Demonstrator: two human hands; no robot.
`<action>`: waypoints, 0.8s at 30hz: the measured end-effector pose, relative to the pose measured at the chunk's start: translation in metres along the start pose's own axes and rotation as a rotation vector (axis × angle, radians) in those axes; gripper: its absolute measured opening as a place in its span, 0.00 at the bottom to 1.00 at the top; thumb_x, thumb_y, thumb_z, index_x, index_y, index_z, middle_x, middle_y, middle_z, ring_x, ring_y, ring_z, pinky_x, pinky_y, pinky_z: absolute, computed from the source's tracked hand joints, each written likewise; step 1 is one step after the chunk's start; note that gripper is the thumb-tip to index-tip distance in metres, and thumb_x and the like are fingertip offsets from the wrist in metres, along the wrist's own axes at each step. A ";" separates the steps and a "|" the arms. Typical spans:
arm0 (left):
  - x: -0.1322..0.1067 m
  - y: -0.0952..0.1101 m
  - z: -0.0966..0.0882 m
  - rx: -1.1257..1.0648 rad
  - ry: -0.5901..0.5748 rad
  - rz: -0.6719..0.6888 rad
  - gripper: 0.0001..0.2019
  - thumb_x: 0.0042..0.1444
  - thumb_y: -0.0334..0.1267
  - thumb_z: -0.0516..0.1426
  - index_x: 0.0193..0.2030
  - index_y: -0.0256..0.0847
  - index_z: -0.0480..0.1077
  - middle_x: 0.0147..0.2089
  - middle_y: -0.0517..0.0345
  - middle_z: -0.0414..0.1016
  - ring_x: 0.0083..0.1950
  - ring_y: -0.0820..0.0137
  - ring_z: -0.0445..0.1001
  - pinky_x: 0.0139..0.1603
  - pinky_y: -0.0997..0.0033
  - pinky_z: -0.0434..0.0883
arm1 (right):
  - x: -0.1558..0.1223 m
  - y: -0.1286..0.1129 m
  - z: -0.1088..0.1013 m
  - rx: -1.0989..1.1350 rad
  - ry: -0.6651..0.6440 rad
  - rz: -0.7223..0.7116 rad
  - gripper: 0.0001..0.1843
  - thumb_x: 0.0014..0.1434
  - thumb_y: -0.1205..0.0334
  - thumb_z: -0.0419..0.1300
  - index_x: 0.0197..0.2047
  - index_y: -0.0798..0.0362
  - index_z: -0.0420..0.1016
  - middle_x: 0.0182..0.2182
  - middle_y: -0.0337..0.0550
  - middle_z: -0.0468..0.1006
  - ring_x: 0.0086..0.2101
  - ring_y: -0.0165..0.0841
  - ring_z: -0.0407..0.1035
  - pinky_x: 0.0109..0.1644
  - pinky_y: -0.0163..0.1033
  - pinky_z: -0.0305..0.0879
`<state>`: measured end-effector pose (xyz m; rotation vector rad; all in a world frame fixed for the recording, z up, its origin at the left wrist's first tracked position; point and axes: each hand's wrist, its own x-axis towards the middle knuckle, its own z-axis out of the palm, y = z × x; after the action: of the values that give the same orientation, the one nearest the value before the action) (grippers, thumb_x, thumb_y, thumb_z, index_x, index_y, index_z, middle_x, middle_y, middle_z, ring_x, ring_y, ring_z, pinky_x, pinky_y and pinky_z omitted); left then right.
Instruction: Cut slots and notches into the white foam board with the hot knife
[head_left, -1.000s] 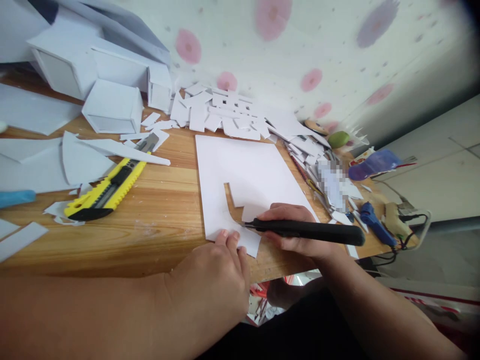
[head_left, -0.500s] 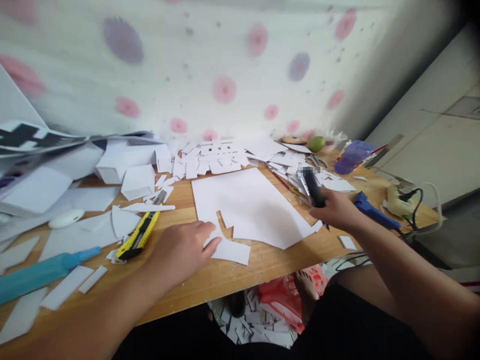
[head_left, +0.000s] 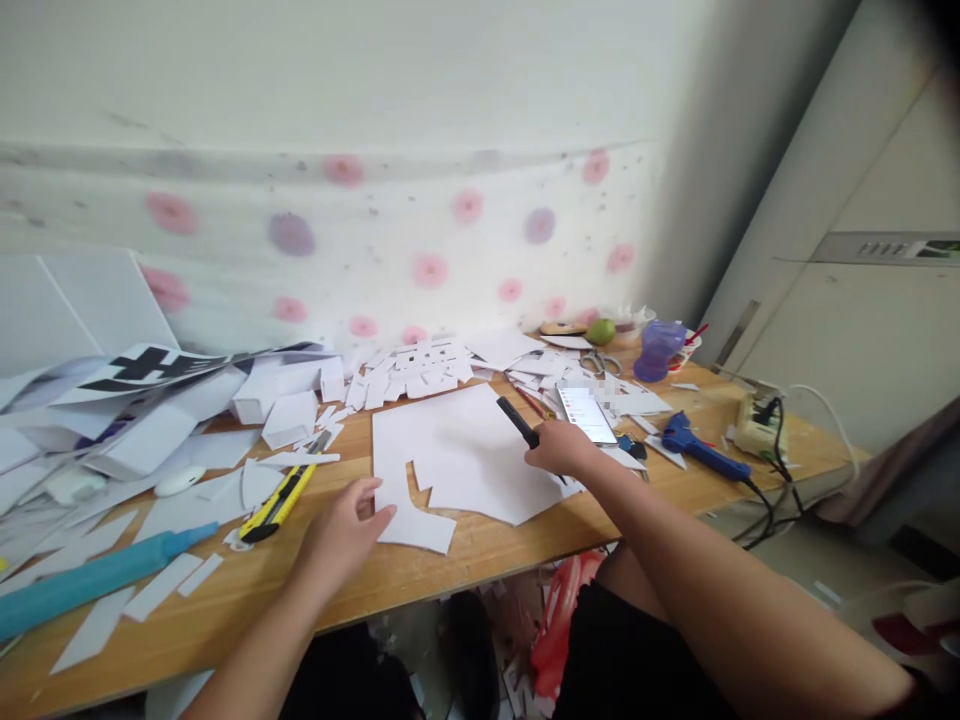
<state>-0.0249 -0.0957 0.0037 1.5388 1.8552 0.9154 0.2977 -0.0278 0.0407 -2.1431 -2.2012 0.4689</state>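
Note:
A large white sheet (head_left: 457, 450) with a notch cut into its near edge lies on the wooden table (head_left: 480, 555). My left hand (head_left: 345, 530) rests open on the sheet's near left corner, fingers flat. My right hand (head_left: 559, 450) sits on the sheet's right side, closed round a black cutter (head_left: 517, 422) that points up and away. A lit phone (head_left: 587, 415) lies just beyond my right hand.
A yellow utility knife (head_left: 276, 503) lies left of my left hand. A teal tube (head_left: 90, 578), white boxes (head_left: 289, 418) and several paper scraps fill the left side. A blue glue gun (head_left: 701, 448), a power strip (head_left: 757, 428), a purple cup (head_left: 658, 350) and scissors (head_left: 600, 362) are at right.
The view pulled back and rose. My right hand lifted the black cutter off the notch, swung out to the right, then came back onto the sheet. My left hand slid left along the near edge.

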 end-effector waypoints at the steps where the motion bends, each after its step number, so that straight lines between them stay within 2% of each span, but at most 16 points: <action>1: 0.001 0.002 0.000 -0.108 0.019 -0.049 0.21 0.53 0.43 0.60 0.52 0.36 0.71 0.51 0.38 0.80 0.54 0.50 0.79 0.57 0.49 0.74 | -0.002 0.001 -0.001 0.011 0.001 0.003 0.15 0.56 0.58 0.63 0.45 0.56 0.82 0.43 0.57 0.83 0.45 0.48 0.78 0.42 0.43 0.70; 3: 0.000 0.007 -0.001 -0.324 0.037 -0.128 0.18 0.58 0.41 0.57 0.54 0.37 0.68 0.48 0.43 0.81 0.49 0.57 0.82 0.51 0.58 0.78 | -0.005 0.004 -0.002 0.032 -0.003 0.005 0.15 0.58 0.57 0.64 0.45 0.57 0.81 0.43 0.56 0.83 0.44 0.45 0.77 0.42 0.43 0.71; 5: -0.005 0.014 -0.002 -0.511 0.004 -0.206 0.14 0.59 0.38 0.56 0.52 0.38 0.69 0.46 0.46 0.83 0.44 0.60 0.83 0.45 0.62 0.80 | -0.008 0.007 -0.001 0.049 -0.020 0.007 0.14 0.61 0.56 0.64 0.45 0.57 0.80 0.42 0.51 0.83 0.41 0.39 0.77 0.43 0.42 0.72; 7: -0.012 0.021 -0.001 -0.644 -0.075 -0.287 0.12 0.58 0.35 0.58 0.48 0.36 0.73 0.44 0.44 0.84 0.40 0.59 0.84 0.42 0.61 0.81 | -0.010 0.009 -0.001 0.053 -0.031 0.021 0.13 0.63 0.55 0.64 0.45 0.56 0.79 0.40 0.47 0.82 0.40 0.36 0.77 0.43 0.43 0.73; 10: -0.023 0.028 0.000 -0.774 -0.186 -0.392 0.13 0.54 0.30 0.61 0.47 0.31 0.76 0.45 0.38 0.84 0.40 0.54 0.84 0.41 0.56 0.83 | -0.009 0.011 0.001 0.036 -0.007 0.062 0.14 0.65 0.53 0.64 0.46 0.56 0.78 0.43 0.47 0.81 0.42 0.37 0.76 0.47 0.46 0.74; 14: -0.031 0.028 -0.008 -0.928 -0.158 -0.479 0.18 0.55 0.26 0.59 0.53 0.29 0.75 0.47 0.36 0.84 0.43 0.52 0.85 0.41 0.54 0.83 | -0.006 0.013 0.003 0.045 0.040 0.095 0.16 0.64 0.53 0.65 0.47 0.56 0.78 0.46 0.50 0.80 0.46 0.41 0.76 0.51 0.50 0.73; 17: -0.035 0.026 -0.024 -0.960 -0.083 -0.444 0.21 0.55 0.25 0.59 0.57 0.28 0.73 0.45 0.36 0.84 0.43 0.50 0.85 0.40 0.53 0.84 | -0.007 0.010 0.003 0.105 0.101 0.079 0.17 0.60 0.53 0.67 0.45 0.58 0.79 0.47 0.59 0.81 0.50 0.50 0.75 0.52 0.54 0.71; 19: -0.037 0.026 -0.036 -0.952 -0.022 -0.390 0.21 0.53 0.26 0.60 0.56 0.27 0.73 0.44 0.36 0.84 0.43 0.49 0.85 0.39 0.54 0.84 | -0.009 0.006 0.003 0.171 0.183 0.037 0.19 0.61 0.52 0.65 0.48 0.59 0.79 0.51 0.63 0.79 0.54 0.55 0.73 0.56 0.54 0.68; 22: -0.041 0.034 -0.051 -0.952 0.052 -0.288 0.18 0.53 0.26 0.60 0.52 0.27 0.75 0.40 0.37 0.85 0.40 0.50 0.85 0.36 0.56 0.84 | -0.013 -0.004 0.006 0.314 0.284 -0.053 0.24 0.66 0.49 0.59 0.57 0.57 0.75 0.59 0.60 0.76 0.57 0.51 0.72 0.59 0.50 0.67; 24: -0.041 0.042 -0.058 -0.989 0.101 -0.218 0.15 0.54 0.25 0.59 0.49 0.29 0.76 0.37 0.40 0.85 0.37 0.52 0.85 0.33 0.58 0.84 | -0.015 -0.011 0.010 0.423 0.287 -0.102 0.28 0.66 0.48 0.58 0.62 0.56 0.70 0.58 0.58 0.77 0.54 0.48 0.75 0.56 0.47 0.70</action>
<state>-0.0372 -0.1405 0.0723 0.6739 1.2375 1.4979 0.2856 -0.0445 0.0365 -1.7487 -1.8472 0.5262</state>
